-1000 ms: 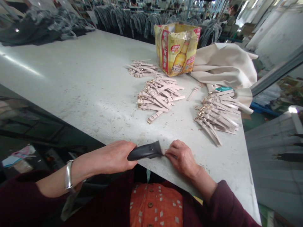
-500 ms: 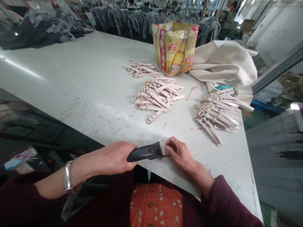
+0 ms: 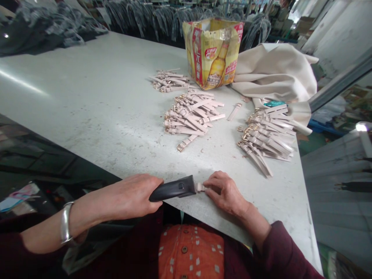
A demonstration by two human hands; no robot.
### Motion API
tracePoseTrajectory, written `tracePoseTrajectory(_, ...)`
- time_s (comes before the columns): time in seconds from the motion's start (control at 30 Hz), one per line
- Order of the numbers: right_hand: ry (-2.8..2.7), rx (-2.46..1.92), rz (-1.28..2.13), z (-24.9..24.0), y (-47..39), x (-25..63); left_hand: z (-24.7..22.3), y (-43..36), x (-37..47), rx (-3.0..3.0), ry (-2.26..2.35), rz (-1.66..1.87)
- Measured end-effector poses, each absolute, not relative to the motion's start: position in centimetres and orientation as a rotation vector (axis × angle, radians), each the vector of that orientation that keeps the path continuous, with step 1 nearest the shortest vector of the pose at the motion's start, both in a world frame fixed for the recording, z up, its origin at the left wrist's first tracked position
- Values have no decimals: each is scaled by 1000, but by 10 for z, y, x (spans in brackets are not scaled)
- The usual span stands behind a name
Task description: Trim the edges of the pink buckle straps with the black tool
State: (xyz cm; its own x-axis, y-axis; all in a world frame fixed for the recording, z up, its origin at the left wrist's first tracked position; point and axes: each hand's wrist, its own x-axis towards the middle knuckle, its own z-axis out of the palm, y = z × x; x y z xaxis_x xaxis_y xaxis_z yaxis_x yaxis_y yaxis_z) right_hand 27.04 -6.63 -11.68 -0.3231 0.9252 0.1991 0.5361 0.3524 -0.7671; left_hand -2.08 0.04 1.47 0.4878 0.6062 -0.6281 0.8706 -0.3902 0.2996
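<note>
A black handheld device (image 3: pixel 174 188) lies across the table's near edge, its rear end gripped by my left hand (image 3: pixel 139 195). Its wide front end faces right, close to a small beige strap piece (image 3: pixel 200 187). My right hand (image 3: pixel 225 192) pinches that piece between thumb and fingers; most of it is hidden. Beyond my hands lies a heap of beige buckle straps (image 3: pixel 193 116), with a smaller heap (image 3: pixel 168 80) behind it. A third heap of straps (image 3: pixel 266 135) is on the right. One single strap (image 3: pixel 234 112) rests between the heaps.
A yellow beer carton (image 3: pixel 213 54) stands open at the back of the white table (image 3: pixel 87 89). Right of it lies a large beige sheet of material (image 3: pixel 276 71). Dark bundled items (image 3: pixel 58 27) are at the back left. A metal post (image 3: pixel 343 85) rises at the right edge.
My left hand and the black device have shifted slightly left. My right hand has moved a little right and down, and its fingers have closed on the strap piece.
</note>
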Motion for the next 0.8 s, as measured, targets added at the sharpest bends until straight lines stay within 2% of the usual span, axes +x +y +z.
tracePoseTrajectory(0.4,-2037,-1211,825,-107,-65,273,1,2,-21,2080,1265,-448)
tracePoseTrajectory(0.8,-2015,-1300,749,-114,-75,280,15,13,-8,2165,1263,-563)
